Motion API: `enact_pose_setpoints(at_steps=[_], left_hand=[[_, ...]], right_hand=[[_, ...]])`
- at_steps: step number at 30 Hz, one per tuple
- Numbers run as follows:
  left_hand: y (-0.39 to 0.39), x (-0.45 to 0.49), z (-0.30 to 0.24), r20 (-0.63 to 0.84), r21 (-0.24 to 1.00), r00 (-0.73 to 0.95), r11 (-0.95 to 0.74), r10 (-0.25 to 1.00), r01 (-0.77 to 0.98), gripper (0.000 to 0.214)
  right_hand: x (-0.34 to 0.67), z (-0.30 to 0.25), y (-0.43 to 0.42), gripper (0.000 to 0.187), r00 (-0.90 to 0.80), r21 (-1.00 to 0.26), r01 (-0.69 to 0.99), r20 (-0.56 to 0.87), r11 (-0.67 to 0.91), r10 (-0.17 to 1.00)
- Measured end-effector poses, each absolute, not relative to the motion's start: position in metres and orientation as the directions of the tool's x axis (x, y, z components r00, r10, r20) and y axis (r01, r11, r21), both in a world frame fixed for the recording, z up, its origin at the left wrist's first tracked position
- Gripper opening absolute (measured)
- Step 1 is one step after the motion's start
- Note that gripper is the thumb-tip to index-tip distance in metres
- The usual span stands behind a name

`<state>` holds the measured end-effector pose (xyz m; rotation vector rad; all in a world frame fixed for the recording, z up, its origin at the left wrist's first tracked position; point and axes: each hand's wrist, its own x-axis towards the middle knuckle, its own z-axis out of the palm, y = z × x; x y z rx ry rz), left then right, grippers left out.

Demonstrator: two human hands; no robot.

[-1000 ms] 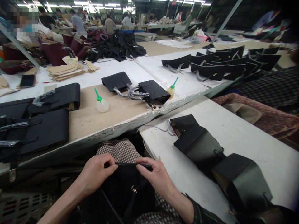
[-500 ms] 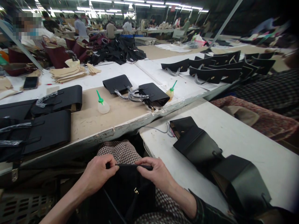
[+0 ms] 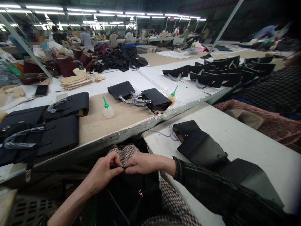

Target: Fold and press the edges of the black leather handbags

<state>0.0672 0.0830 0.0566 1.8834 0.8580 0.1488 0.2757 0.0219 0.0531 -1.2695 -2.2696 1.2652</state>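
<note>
Below the near edge of the bench (image 3: 131, 129), the left hand (image 3: 106, 167) and right hand (image 3: 141, 163) are pinching the rim of a black bag (image 3: 131, 186) beside checked cloth (image 3: 172, 197).

Rows of ceiling tube lights (image 3: 81, 10), white-topped worktables (image 3: 225, 131), slanting metal poles (image 3: 225, 26)
</note>
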Motion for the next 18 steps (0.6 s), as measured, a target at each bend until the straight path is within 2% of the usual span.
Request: enact_pose_setpoints(at_steps=[4, 7, 11, 13, 16, 18], left_hand=[[0.097, 0.048, 0.067, -0.413, 0.811, 0.739, -0.154, 0.532, 0.565, 0.026], [0.098, 0.044, 0.077, -0.509, 0.793, 0.754, -0.115, 0.415, 0.598, 0.022], [0.09, 0.056, 0.077, -0.503, 0.821, 0.777, -0.071, 0.379, 0.566, 0.019], [0.087, 0.061, 0.073, -0.512, 0.823, 0.774, -0.044, 0.373, 0.566, 0.017], [0.086, 0.064, 0.069, -0.525, 0.816, 0.764, -0.033, 0.375, 0.577, 0.018], [0.086, 0.063, 0.068, -0.535, 0.805, 0.753, -0.04, 0.384, 0.593, 0.022]], right_hand=[[0.286, 0.072, 0.013, 0.026, -0.552, -0.764, 0.597, -0.172, 0.243, 0.816], [0.297, 0.09, 0.008, 0.024, -0.518, -0.723, 0.654, -0.217, 0.22, 0.827], [0.309, 0.091, 0.004, 0.019, -0.486, -0.652, 0.733, -0.301, 0.195, 0.82], [0.313, 0.083, 0.003, 0.016, -0.497, -0.687, 0.705, -0.299, 0.178, 0.815], [0.313, 0.066, 0.007, 0.052, -0.553, -0.827, 0.538, -0.2, 0.163, 0.809], [0.309, 0.057, 0.014, 0.057, -0.583, -0.886, 0.44, -0.157, 0.147, 0.797]])
